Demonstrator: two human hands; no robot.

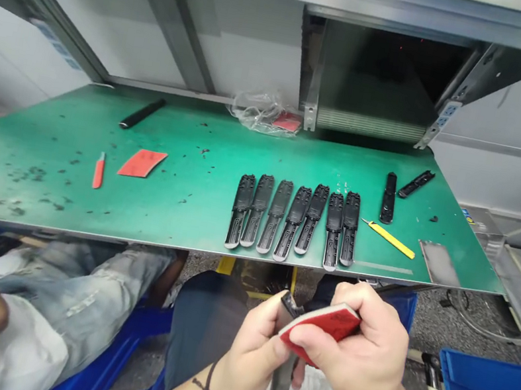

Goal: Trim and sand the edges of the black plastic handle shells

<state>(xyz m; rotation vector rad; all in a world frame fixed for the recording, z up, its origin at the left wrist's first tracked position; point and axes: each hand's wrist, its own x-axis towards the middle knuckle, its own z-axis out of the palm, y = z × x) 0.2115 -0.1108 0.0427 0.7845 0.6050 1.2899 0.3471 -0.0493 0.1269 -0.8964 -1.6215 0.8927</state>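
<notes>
Gripping black plastic strip [281,380] in left hand [252,355], long axis near vertical, upper end tilting slightly away, lower end pointing toward lap. Pinching red abrasive sheet [321,323] in right hand [348,352], curving it over upper end. Holding both just below worktop [172,206] edge. Seven similar black parts [293,221] lying side by side on worktop, narrow ends facing person.

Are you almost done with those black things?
Pretty far along, it seems. Seven black plastic pieces lie in a neat row on the green mat, and they look finished. In hand: the left hand grips another black plastic piece, and the right hand presses a red sanding pad on it. Maybe left: two more black pieces sit apart, though I can't tell if they're done.
</notes>
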